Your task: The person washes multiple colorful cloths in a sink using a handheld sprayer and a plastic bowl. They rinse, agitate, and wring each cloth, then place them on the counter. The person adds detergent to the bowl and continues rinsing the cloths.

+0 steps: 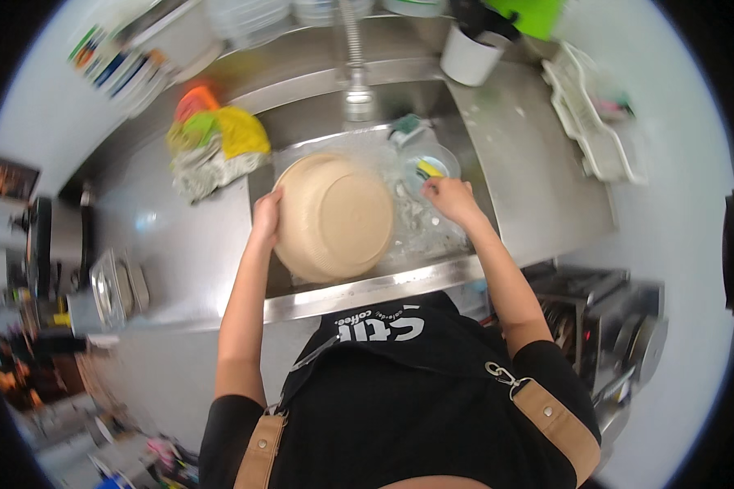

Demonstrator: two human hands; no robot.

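My left hand (267,215) grips the rim of a large beige plastic basin (358,217). The basin is tipped over the sink (367,268), its round underside facing up towards me. At the sink's right side, my right hand (451,198) has its fingers curled at the lower end of a yellow and dark green sponge (429,169) and seems to pinch it. That sponge is over a clear round bowl (455,160) with liquid in it. The fingertips are partly hidden and slightly blurred.
A spring-hose faucet (359,101) hangs over the sink. Behind the bowl lies a green scouring pad (407,125). Cloths (220,150) are heaped on the left counter. A white cup-shaped holder (472,55) and a white rack (587,116) stand right. Metal pans (119,284) sit far left.
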